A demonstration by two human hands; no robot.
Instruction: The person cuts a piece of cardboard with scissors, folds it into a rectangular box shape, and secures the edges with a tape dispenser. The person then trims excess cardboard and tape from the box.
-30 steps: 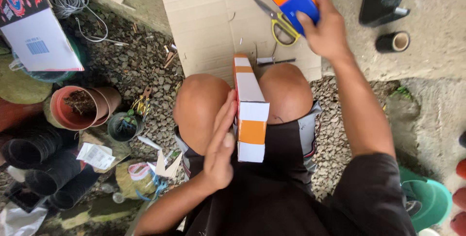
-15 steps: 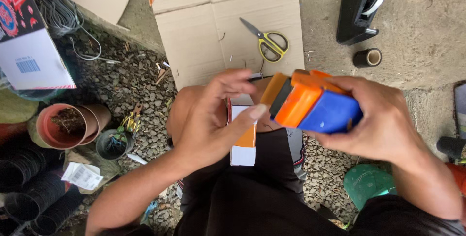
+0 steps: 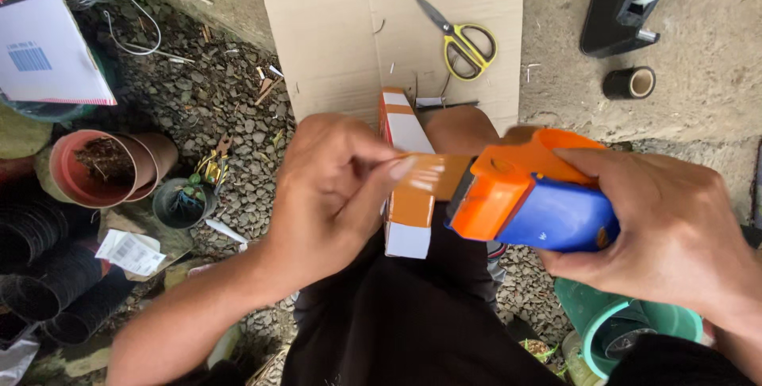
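Over lap: right hand wrapped around orange-and-blue plastic tape dispenser. Left hand thumb and forefinger pinched on brown tape end. Behind: narrow white-orange carton on knees. Farther: yellow-handled scissors on flattened cardboard.

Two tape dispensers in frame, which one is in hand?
The orange-and-blue tape dispenser, gripped by the right hand while the left hand pinches its brown tape end. The black dispenser sits untouched on the concrete, top right.

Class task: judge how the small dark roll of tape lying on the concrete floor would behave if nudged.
The small dark roll of tape looks round and rests on its curved side, so it would probably roll. Its hollow core suggests it is light.
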